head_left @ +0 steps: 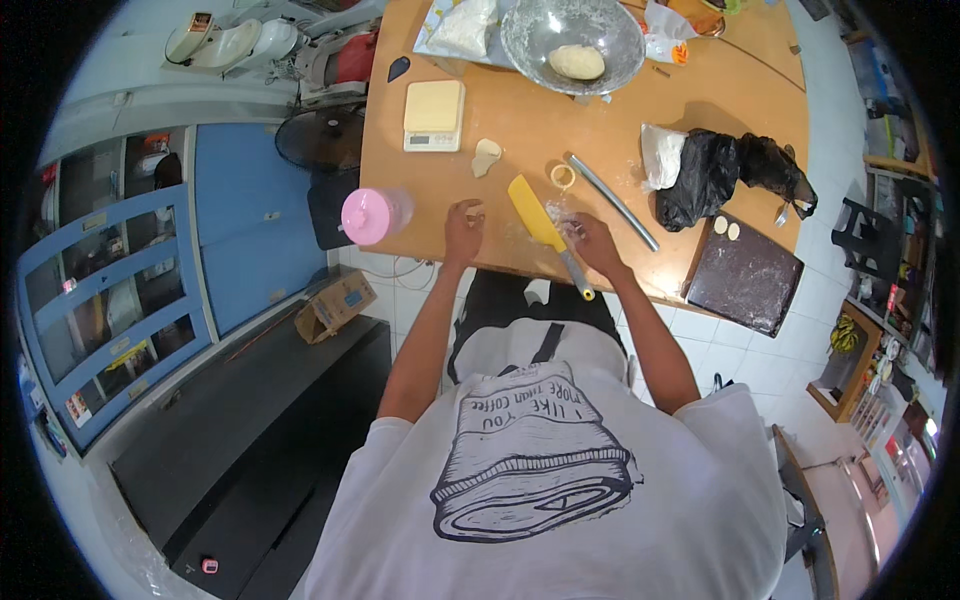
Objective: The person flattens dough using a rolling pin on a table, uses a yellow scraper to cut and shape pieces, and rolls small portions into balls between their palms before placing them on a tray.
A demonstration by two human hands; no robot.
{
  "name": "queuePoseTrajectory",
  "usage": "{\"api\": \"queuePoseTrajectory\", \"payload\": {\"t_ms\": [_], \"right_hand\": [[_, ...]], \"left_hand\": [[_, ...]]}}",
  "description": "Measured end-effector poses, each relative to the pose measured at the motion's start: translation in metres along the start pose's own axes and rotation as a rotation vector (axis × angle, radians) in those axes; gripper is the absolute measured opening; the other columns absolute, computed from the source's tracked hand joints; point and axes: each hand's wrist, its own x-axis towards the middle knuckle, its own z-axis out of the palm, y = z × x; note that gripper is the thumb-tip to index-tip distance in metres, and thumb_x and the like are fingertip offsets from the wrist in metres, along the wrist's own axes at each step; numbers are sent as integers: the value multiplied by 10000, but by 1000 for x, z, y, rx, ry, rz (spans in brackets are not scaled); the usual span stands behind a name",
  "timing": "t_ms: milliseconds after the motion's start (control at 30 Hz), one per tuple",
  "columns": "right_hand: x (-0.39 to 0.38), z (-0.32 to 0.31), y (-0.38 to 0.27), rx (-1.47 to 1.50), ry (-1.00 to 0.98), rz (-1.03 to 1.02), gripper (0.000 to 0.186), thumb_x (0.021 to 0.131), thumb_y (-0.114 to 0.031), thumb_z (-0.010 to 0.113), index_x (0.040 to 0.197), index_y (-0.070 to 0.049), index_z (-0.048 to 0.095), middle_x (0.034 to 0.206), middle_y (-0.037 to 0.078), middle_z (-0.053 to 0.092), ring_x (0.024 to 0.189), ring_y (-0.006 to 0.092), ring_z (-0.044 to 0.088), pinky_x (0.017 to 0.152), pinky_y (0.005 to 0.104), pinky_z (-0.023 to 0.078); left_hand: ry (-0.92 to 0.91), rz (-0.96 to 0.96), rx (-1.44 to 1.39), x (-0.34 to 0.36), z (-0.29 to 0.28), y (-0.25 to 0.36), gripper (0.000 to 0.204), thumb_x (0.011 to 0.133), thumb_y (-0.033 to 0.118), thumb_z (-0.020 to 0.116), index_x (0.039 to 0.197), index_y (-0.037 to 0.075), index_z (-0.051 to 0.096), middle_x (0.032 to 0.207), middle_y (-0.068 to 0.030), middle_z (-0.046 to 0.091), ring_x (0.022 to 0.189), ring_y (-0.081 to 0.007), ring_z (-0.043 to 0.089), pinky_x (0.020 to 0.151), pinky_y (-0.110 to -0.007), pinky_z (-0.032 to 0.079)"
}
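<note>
My left hand [463, 232] is at the table's front edge, its fingers curled around what looks like a small pale piece of dough [476, 210]. My right hand [594, 243] has its fingers bent down over a patch of flour; whatever they pinch, if anything, is hidden. Between the hands lies a yellow-bladed spatula [535, 212] with a grey handle pointing toward me. Beyond it are a round ring cutter [563, 177] and a metal rolling tube [612, 202]. A flat, irregular scrap of dough [486, 157] rests farther back on the left.
A kitchen scale [434, 117] and a pink-lidded jar [370, 216] stand on the left. At the back, a metal bowl [520, 60] holds a dough ball [577, 62]. Black plastic bags [700, 180] lie right, beside a dark tray [745, 275] with two dough rounds, overhanging the table edge.
</note>
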Motion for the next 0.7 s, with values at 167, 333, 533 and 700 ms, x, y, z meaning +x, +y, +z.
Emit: {"api": "queuePoseTrajectory", "payload": {"t_ms": [167,333,533,700], "right_hand": [[4,7,-14,35,72,46,299,936,-157,692,1180,16,681,1044,231,732,932,372,728,823,447,572],[-10,10,-21,11,214,116,215,989,-92,667,1187,-22,712,1051,168,749,877,253,729,744,365,577],[-25,30,-38,75,290,286,214,994,-101,673,1189,-20,711,1056,170,754,887,271,738,747,356,584],[-24,62,-38,-166,438,262,354,923,-156,727,1244,-22,658,1203,174,654,1079,371,655,904,481,538]], "left_hand": [[-38,150,58,59,-3,-19,451,892,-11,711,1326,43,604,1356,-179,585,1186,-344,627,886,-382,576],[-52,403,130,116,17,-18,689,807,-80,684,1461,39,505,1456,-219,485,1394,-423,443,1162,-491,403],[-131,394,258,137,26,-20,707,804,-66,719,1466,83,521,1417,-201,483,1295,-454,505,1059,-530,466],[-118,364,167,138,26,-34,345,846,1,728,1175,36,632,1164,-210,590,1106,-433,579,935,-523,491]]}}
